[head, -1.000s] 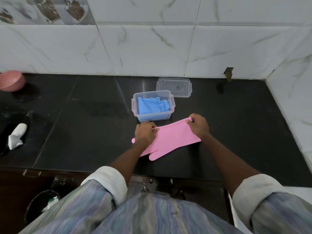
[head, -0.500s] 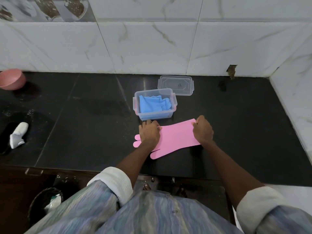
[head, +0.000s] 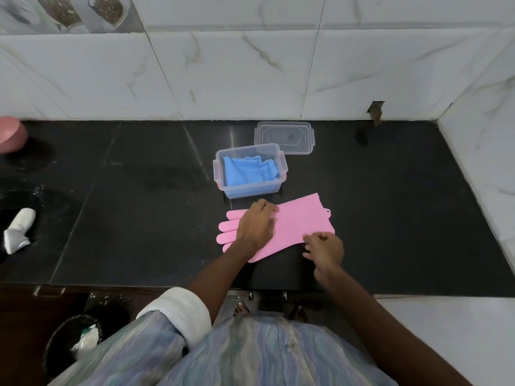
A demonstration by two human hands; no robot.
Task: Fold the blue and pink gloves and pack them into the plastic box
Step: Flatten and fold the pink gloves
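Note:
A pink glove (head: 295,227) lies flat on the black counter (head: 390,218), fingers pointing left and cuff to the right. My left hand (head: 256,225) presses down on its palm, near the base of the fingers. At the cuff's near corner, my right hand (head: 324,247) has its fingers curled and pinches the edge. Just behind the glove stands the clear plastic box (head: 220,174), open, with the folded blue glove (head: 249,171) inside.
The box's clear lid (head: 284,137) lies flat behind it, near the tiled wall. A pink bowl (head: 9,135) and a crumpled white object (head: 18,231) sit at the far left. A side wall (head: 487,151) bounds the counter on the right. A bin (head: 72,341) stands on the floor below.
My right hand left the cuff's far corner and moved to its near corner. The left hand slid onto the glove's palm, and the glove now lies straighter, parallel to the counter's edge.

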